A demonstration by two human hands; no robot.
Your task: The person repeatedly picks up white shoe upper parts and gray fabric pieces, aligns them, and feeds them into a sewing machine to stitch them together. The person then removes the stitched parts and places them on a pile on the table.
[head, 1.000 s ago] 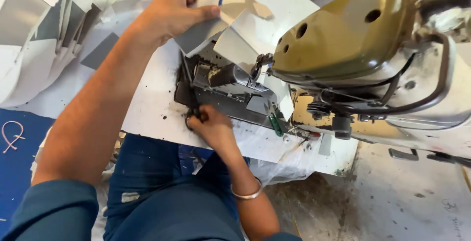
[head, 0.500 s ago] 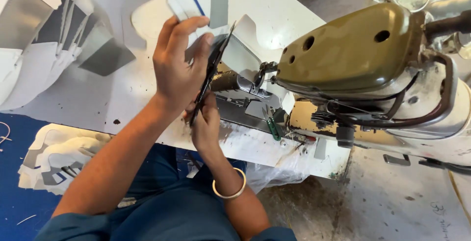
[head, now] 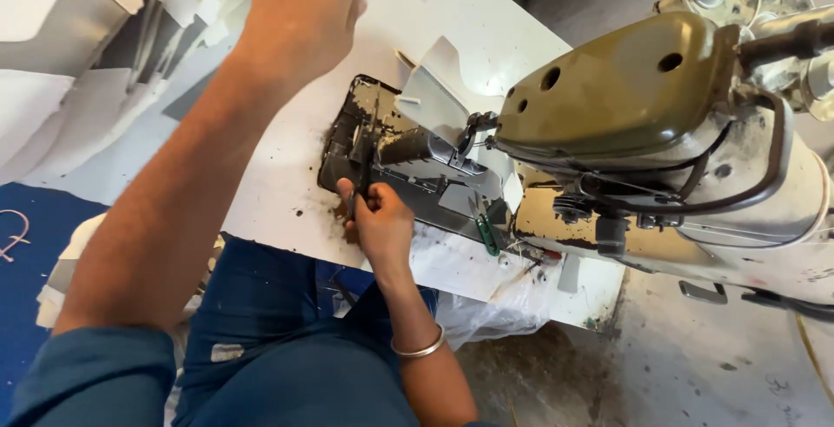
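Scissors [head: 365,162], small and dark, are held upright in the right hand [head: 380,218] at the near edge of the white tabletop [head: 278,192], just in front of the grimy metal bed plate [head: 356,123] of the sewing machine [head: 625,105]. The right hand is closed in a loose fist around the handles, with the blades pointing away toward the bed plate; a silver bangle [head: 417,350] is worn on that wrist. The left hand [head: 300,14] is stretched out flat and open over the far part of the tabletop, fingers spread and cut off by the top of the frame, and nothing is gripped in it. A pale grey cut piece of material [head: 432,101] is seen standing under the machine's needle area, between the bed plate and the olive-green machine head. A green-handled tool [head: 485,234] lies on the tabletop near the machine's base, right of the right hand. Stacks of white and grey cut pieces [head: 95,71] are piled along the left edge of the tabletop. Blue trousers [head: 278,323] are visible below the near edge.
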